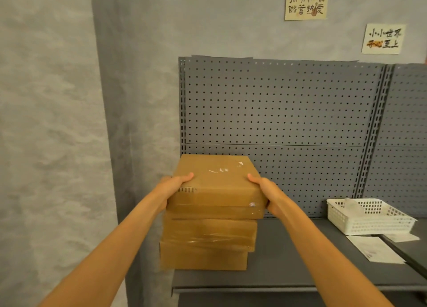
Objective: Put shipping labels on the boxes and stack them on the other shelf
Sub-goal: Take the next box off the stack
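This looks like a small stockroom or packing corner of a shop. A grey metal shelf (300,256) stands against the wall, backed by a perforated pegboard panel (277,112) with slotted uprights (the kind used in retail shelving). Brown cardboard boxes (208,232), taped shut, sit stacked on it, with a white plastic basket (369,223) and loose paper sheets (374,251) nearby. Two handwritten paper notes (306,3) hang on the grey-blue wall.

Mottled grey wall (50,122) with a darker grey corner panel (138,98); two handwritten paper signs (306,3) hang upper right. Grey perforated back panel (277,103) rises behind a dark grey shelf (300,260), divided by a slotted upright (374,131)
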### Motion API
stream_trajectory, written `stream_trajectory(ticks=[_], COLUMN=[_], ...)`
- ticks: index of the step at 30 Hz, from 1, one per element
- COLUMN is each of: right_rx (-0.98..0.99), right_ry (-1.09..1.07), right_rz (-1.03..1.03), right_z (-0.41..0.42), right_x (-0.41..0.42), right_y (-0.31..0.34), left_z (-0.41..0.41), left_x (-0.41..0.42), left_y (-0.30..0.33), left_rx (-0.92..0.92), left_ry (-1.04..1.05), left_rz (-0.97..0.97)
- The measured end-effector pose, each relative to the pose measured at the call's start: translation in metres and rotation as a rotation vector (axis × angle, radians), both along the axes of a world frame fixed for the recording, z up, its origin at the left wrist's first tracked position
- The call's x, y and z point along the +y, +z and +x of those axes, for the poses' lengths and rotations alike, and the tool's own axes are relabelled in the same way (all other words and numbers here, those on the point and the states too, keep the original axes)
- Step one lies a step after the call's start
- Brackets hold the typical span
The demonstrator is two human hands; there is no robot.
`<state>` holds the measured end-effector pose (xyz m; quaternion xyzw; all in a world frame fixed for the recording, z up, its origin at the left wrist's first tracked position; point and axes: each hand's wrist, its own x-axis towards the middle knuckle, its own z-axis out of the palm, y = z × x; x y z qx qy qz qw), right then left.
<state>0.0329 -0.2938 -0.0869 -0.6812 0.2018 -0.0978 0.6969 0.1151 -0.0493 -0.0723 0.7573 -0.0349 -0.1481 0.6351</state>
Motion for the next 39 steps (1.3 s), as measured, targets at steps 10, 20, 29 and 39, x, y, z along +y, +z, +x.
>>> stream_trajectory(ticks=[10,20,29,39], right_rx=[-0.175,-0.348,-0.400,-0.320], right_ry=[-0.052,-0.151,-0.157,-0.125], right_rz=[-0.060,-0.162,-0.186,-0.170], right_z=[-0.032,-0.087,-0.134,-0.158], right_x=[0.010,-0.039,-0.131,-0.222], right_y=[0.005,0.021,0.012,-0.020], left_z=[-0.018,-0.041,-0.084,-0.118], left_x=[-0.001,-0.063,-0.160,-0.247], left_y=[0.000,0.013,0.003,-0.037], left_rx=[-0.248,-0.412,-0.427,-0.317], left_ry=[-0.024,-0.041,-0.037,-0.013], left_rz=[-0.174,-0.243,-0.256,-0.221])
